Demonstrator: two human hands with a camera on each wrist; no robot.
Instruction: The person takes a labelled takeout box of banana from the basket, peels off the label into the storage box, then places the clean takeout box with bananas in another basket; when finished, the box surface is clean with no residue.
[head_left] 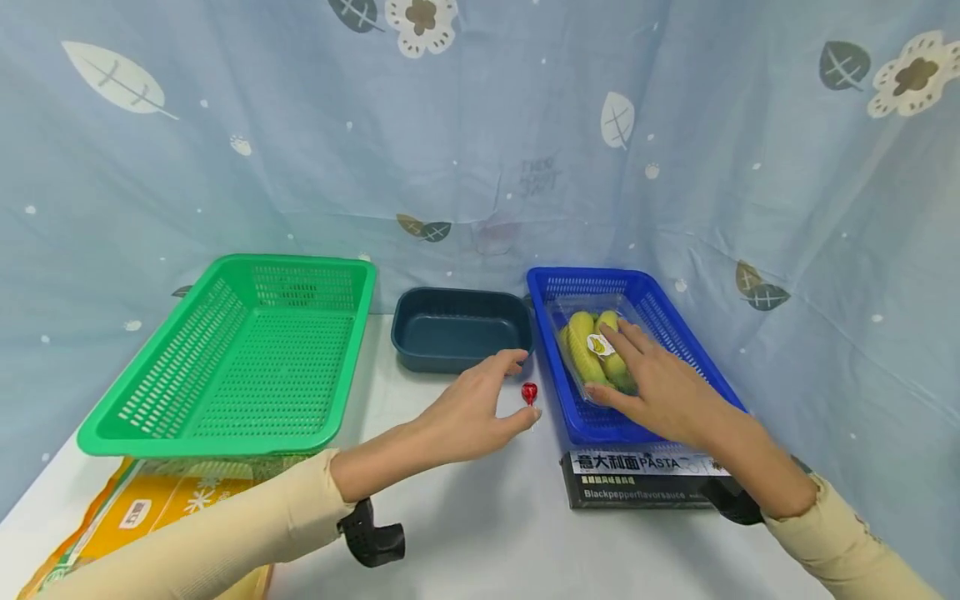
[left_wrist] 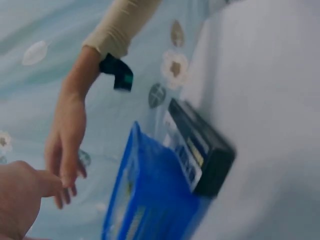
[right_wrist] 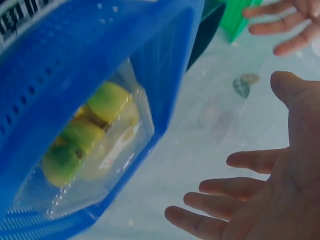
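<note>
My left hand (head_left: 465, 408) hovers over the middle of the table, its thumb and fingers spread apart and holding nothing. In the head view its thumb tip overlaps the stick of a red lollipop (head_left: 529, 392). My right hand (head_left: 671, 387) is above the blue basket (head_left: 678, 350), with its fingers extended and apart. Below it, a clear plastic box of yellow-green fruit (head_left: 581, 342) with a white sticker lies in that basket. The right wrist view shows a gap between the right hand (right_wrist: 260, 185) and the fruit box (right_wrist: 95, 135).
A green basket (head_left: 348, 375) at the left overlaps an orange and yellow bag (head_left: 150, 517). Between the baskets, against the patterned curtain, stands a dark teal bin (head_left: 461, 365). A black pasta box (head_left: 637, 492) lies in front of the blue basket.
</note>
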